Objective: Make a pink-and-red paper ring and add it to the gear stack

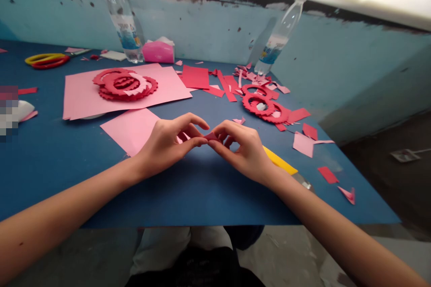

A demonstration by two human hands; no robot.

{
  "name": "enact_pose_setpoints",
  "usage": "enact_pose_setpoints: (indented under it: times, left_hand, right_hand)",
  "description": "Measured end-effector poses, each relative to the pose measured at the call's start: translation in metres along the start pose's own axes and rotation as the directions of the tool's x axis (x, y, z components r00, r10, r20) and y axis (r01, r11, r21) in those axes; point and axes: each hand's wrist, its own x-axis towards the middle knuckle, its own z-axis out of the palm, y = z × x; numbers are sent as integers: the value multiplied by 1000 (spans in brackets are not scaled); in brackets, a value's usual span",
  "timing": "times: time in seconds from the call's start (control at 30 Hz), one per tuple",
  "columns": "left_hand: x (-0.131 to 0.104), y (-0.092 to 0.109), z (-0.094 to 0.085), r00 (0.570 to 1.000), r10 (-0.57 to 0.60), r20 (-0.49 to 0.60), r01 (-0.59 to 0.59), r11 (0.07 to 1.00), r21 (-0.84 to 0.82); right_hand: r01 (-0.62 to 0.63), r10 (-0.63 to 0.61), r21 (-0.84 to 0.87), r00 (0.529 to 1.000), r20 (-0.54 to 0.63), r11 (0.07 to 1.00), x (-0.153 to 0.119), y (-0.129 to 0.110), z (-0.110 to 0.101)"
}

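Over the front of the blue table, a small folded pink paper piece [211, 136] is pinched between my two hands at fingertip height. My left hand [166, 142] has thumb and fingers closed on its left side, and my right hand [245, 147] grips the right side. The fingers cover most of the piece. Under and behind my left hand lies a pink paper square [129, 128]. A yellow flat-sided object [281, 161] lies beside my right wrist, partly covered by it. Folded red and pink paper rings [259, 105] lie beyond my right hand.
More red rings [112, 91] rest on large pink sheets [76, 98]. Scissors [50, 60], a pink tissue pack [158, 52] and two plastic bottles [128, 38] [274, 49] stand or lie near the wall. Paper scraps [305, 143] are scattered right. The table's front edge [188, 225] is close to me.
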Motion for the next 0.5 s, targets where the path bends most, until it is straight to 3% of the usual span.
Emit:
enact_pose_setpoints:
  times: [0.5]
  left_hand:
    - [-1,-4,2,989,146,-33,-143,986,83]
  right_hand:
    - [-58,57,-22,998,-36,998,2,-3,0]
